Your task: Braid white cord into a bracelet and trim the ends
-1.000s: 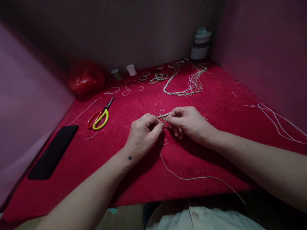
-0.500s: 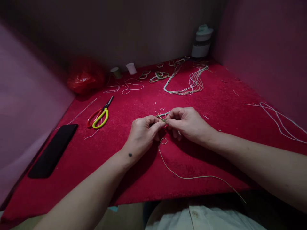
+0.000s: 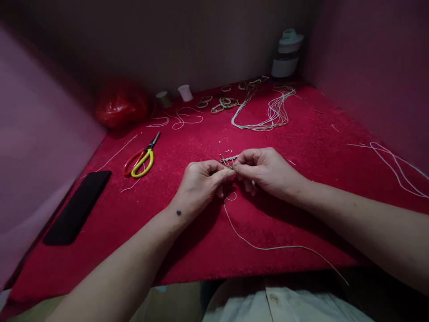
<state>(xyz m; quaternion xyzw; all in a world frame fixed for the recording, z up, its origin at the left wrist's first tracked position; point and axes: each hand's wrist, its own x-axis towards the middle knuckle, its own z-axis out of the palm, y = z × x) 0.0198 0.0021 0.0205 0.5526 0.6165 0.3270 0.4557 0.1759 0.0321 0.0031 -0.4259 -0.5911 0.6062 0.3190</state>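
Between my two hands is a small braided cord bracelet in white and green. My left hand pinches its near part between thumb and forefinger. From the other side my right hand is also closed on it, thumb against forefinger; the two sets of fingertips almost touch. Parts of the braid are hidden by the fingers. A long thin olive cord trails from below my hands, makes a small loop, and runs right over the table's front edge.
Scissors with red and yellow handles and a black phone-like slab lie left. Behind are a red plastic bag, two thread spools, finished braided loops, a cord bundle and a white bottle. Loose cord lies right.
The whole view has shifted slightly, so things sit a little to the right. Both hands keep their pinch on the bracelet, with only slight finger movement.
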